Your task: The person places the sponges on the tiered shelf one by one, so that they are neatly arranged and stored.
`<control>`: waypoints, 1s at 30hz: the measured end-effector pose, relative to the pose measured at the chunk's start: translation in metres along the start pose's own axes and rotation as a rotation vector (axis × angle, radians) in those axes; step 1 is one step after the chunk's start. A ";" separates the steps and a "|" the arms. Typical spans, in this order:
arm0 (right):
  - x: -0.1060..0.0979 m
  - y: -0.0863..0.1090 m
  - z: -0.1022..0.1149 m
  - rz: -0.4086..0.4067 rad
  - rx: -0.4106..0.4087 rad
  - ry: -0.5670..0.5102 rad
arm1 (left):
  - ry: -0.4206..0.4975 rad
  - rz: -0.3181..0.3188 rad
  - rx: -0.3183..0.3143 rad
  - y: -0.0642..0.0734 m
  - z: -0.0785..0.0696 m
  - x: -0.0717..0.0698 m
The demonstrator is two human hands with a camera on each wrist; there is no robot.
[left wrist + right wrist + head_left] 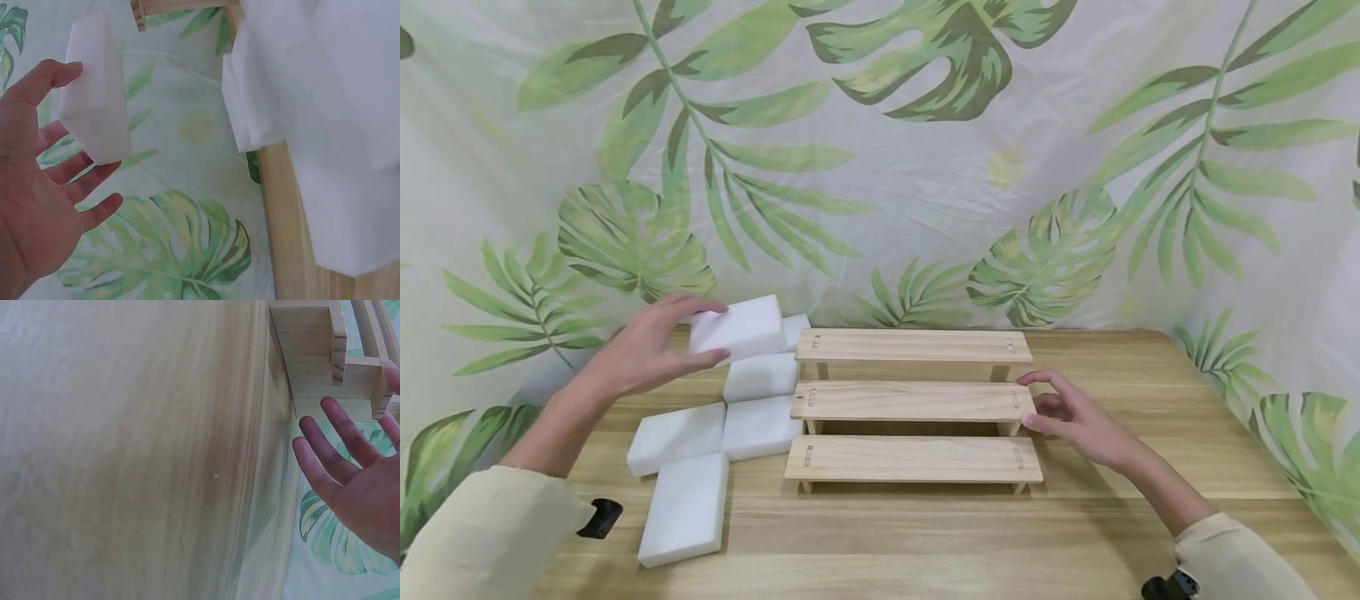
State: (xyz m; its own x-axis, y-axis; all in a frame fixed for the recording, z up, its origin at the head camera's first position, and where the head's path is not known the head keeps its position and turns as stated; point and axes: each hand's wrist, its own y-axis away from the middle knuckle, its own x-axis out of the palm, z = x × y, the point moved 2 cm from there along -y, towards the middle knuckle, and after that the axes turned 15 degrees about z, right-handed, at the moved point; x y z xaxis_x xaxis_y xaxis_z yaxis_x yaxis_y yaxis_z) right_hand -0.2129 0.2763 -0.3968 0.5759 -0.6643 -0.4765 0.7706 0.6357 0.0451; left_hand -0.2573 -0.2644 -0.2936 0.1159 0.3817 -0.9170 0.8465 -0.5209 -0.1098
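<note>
A leaf-patterned cloth (917,192) is hung behind a wood-grain desk (880,550). Mid-frame, a three-tier wooden stand (912,402) is set lengthwise across the picture, its middle tier's right end pinched by the right hand (1082,423). Loose white blocks (685,512) are spread along its left side. Centre left, above them, a raised white block (747,325) is gripped between the left hand's (651,343) thumb and fingers, left of the top tier, its long axis tilted slightly up rightward.

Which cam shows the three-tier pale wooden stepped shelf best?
Head: all three tiers of the shelf show end to end, nearly unobstructed. Left wrist: just a cropped corner at the top edge. Right wrist: its stepped end, cropped, partly behind the right hand.
</note>
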 end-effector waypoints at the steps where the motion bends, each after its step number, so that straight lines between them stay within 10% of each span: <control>1: 0.000 0.000 0.000 0.000 0.002 -0.001 | 0.007 -0.001 0.007 -0.001 -0.002 0.001; 30: -0.001 0.000 -0.002 0.001 0.020 -0.017 | 0.071 -0.041 0.181 -0.036 -0.050 0.026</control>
State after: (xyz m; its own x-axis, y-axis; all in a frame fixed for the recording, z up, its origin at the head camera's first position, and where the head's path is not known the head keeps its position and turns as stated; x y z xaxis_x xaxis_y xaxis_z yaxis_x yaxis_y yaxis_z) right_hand -0.2140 0.2771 -0.3979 0.5814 -0.6701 -0.4615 0.7751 0.6287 0.0637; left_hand -0.2587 -0.1973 -0.2940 0.1252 0.4549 -0.8817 0.7449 -0.6301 -0.2193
